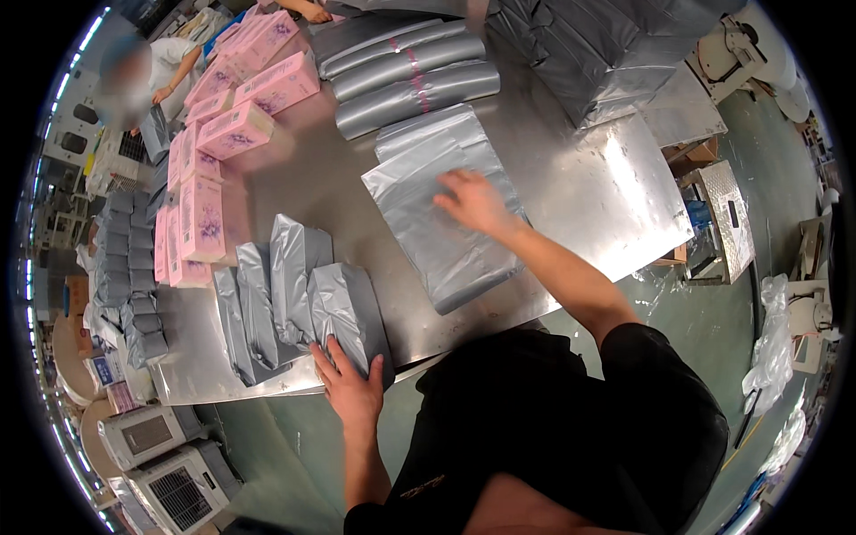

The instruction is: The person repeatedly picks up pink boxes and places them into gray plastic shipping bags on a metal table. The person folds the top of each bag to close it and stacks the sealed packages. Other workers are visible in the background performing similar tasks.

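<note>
My left hand (352, 388) rests with spread fingers on the near end of a grey plastic-wrapped package (346, 312). That package is the rightmost of several similar wrapped packages (287, 276) standing in a row at the table's near left edge. Over a flat stack of grey plastic mailing bags (428, 209) is my right hand (473, 201), slightly blurred, its fingers apart and a little bent. Whether its fingertips touch the top bag, I cannot tell. Beyond that stack lie several rolled or folded bundles of grey bags (415, 76) with pink print.
Pink floral boxes (203, 218) are piled along the left of the metal table (615, 201). A big grey plastic bundle (593, 53) sits at the far right. Another person (169, 67) works at the far left, near stacked grey packages (125, 241). Another hand (312, 11) shows at the top edge.
</note>
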A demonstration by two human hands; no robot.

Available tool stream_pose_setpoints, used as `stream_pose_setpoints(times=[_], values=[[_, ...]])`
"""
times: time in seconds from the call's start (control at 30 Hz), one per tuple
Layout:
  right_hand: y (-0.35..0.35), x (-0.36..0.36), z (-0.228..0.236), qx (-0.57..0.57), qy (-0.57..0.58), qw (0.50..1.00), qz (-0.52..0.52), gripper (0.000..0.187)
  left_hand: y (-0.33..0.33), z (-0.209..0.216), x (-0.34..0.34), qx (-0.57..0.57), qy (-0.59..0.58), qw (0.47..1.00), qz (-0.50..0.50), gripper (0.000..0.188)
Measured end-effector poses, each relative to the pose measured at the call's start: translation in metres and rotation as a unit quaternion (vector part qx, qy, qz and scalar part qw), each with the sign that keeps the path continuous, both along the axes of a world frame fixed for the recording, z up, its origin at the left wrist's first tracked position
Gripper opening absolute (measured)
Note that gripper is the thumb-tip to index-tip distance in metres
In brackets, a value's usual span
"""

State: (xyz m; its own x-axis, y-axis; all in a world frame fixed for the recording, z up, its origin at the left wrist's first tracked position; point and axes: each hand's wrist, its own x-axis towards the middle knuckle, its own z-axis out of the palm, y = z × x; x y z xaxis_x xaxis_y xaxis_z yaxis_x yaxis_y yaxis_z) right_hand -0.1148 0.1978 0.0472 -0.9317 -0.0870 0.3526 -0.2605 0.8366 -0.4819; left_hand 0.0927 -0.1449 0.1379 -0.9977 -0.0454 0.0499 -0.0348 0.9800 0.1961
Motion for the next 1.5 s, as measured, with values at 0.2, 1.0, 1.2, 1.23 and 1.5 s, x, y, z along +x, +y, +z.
stream_pose_setpoints(times=[0.2,1.0,1.2,1.23,1.5], values=[[0.051,-0.070,-0.003,0.045,-0.208,0.952,-0.219,0.052,0.086,0.046,-0.054,0.192,-0.030,0.974,-0.114,0.079],[-0.009,-0.045,0.026,-0.166,-0.159,0.967,0.110,0.069,-0.131,0.023,-0.166,-0.119,0.042,0.980,0.156,0.088],[-0.224,-0.126,0.054,-0.215,-0.563,0.755,0.260,0.117,-0.242,-0.010,-0.122,0.049,-0.087,0.964,0.247,0.112],[-0.256,-0.131,0.035,-0.206,-0.563,0.748,0.285,0.107,-0.243,-0.007,-0.121,0.054,-0.082,0.968,0.231,0.113],[-0.452,-0.083,0.030,-0.154,-0.557,0.746,0.330,0.082,-0.384,-0.025,-0.057,0.122,-0.067,0.966,0.218,0.103]])
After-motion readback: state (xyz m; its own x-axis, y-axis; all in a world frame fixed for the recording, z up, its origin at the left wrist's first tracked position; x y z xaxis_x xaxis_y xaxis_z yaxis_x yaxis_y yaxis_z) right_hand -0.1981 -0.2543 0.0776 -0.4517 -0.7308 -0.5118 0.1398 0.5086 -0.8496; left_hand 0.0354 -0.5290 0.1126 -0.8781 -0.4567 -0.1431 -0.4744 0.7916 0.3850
